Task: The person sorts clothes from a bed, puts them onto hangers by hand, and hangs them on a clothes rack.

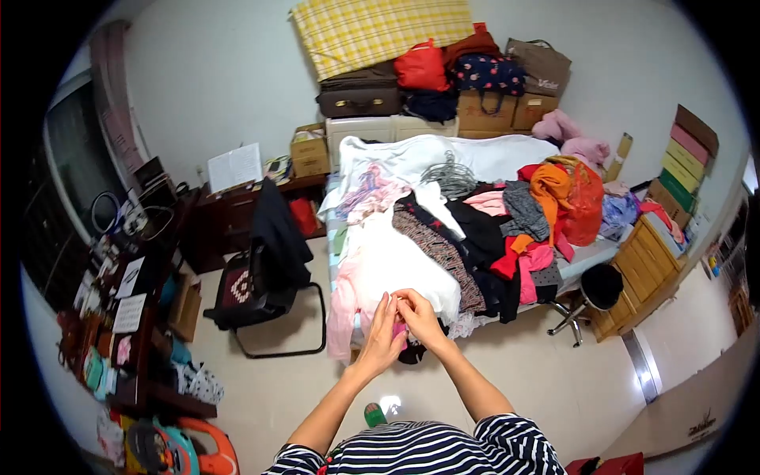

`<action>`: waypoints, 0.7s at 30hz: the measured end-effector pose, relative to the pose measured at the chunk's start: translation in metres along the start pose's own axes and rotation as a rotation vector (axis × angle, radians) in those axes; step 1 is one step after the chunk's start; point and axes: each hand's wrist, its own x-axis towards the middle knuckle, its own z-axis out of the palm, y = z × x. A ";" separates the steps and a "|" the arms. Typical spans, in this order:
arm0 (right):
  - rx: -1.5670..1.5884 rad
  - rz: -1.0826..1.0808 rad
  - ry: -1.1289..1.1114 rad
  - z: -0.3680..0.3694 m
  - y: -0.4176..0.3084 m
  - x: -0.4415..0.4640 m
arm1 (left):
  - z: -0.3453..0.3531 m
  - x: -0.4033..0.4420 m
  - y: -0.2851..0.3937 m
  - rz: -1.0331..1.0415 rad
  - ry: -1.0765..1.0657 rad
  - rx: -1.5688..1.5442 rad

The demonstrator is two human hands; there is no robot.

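Note:
Both of my hands meet in front of me, over the near edge of the bed. My left hand has its fingers stretched upward and pressed together, with a small bit of magenta cloth showing beside its palm. My right hand touches it from the right, fingers bent inward; what its fingertips hold is too small to make out. Just beyond lie a white garment and a pink garment. A patterned knit piece stretches along the right side of the white one.
A clothes pile covers the bed's right part, with a red bag on it. A black chair stands left, a round stool right. Wooden drawers adjoin the bed. A cluttered desk lines the left wall.

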 end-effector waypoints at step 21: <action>-0.084 0.169 0.106 -0.112 0.080 0.169 | 0.037 0.173 -0.139 -0.030 -0.209 -0.115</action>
